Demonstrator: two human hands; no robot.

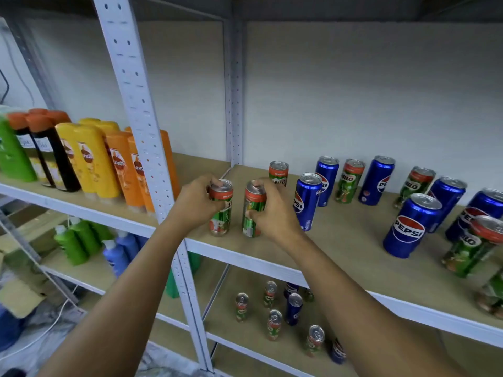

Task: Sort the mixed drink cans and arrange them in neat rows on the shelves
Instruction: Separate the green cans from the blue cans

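Note:
Two green Milo cans stand side by side near the front left of the upper shelf (340,257). My left hand (194,202) grips the left Milo can (221,213). The right Milo can (253,213) is held by my right hand (272,210). Behind them stands a third Milo can (278,173). A blue Pepsi can (307,202) is just right of my right hand. More Pepsi cans (411,227) and Milo cans (349,181) are mixed across the shelf to the right. The lower shelf (245,346) holds several mixed cans (273,325).
A white perforated upright post (141,126) stands just left of my left hand. Left of it, shampoo bottles (89,159) in yellow, orange, black and green fill the neighbouring shelf. Green and blue bottles (79,243) stand below them. A cardboard box (19,297) lies at lower left.

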